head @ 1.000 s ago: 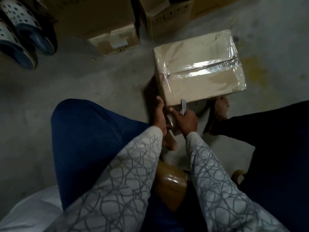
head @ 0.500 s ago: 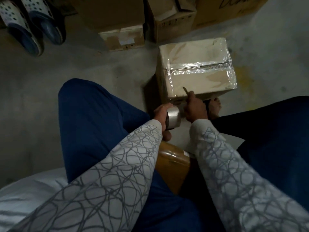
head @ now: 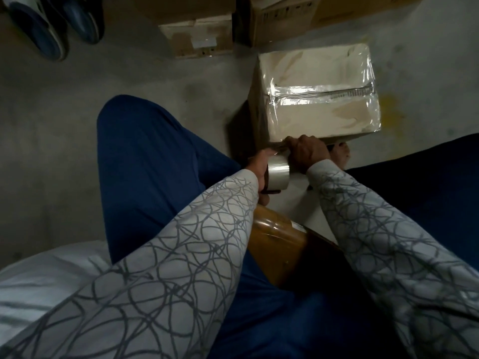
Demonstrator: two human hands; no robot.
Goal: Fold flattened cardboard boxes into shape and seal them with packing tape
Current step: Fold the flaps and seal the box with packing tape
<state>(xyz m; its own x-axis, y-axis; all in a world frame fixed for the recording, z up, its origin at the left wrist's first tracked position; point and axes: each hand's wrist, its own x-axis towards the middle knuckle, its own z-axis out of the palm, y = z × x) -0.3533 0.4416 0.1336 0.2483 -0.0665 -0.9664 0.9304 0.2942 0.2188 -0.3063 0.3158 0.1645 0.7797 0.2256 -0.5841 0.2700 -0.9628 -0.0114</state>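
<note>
A folded cardboard box (head: 311,120) stands on the concrete floor before me, its top seam covered with shiny clear tape. My left hand (head: 258,165) grips a roll of clear packing tape (head: 278,174) just below the box's near left corner. A short strip of tape (head: 278,149) runs from the roll up to the box's near edge. My right hand (head: 308,154) is curled in a fist at that edge, right against the strip; the small cutter it held a moment ago is hidden inside the fist.
A brown glossy taped object (head: 277,237) lies between my legs. Smaller cardboard boxes (head: 199,40) stand against the back, and a pair of shoes (head: 51,27) sits far left. A bare foot (head: 342,154) rests beside the box. White cloth (head: 39,281) lies at the lower left.
My left hand has drawn the tape roll down and away from the box. The right hand has risen to the box's near edge, and the cutter is no longer visible.
</note>
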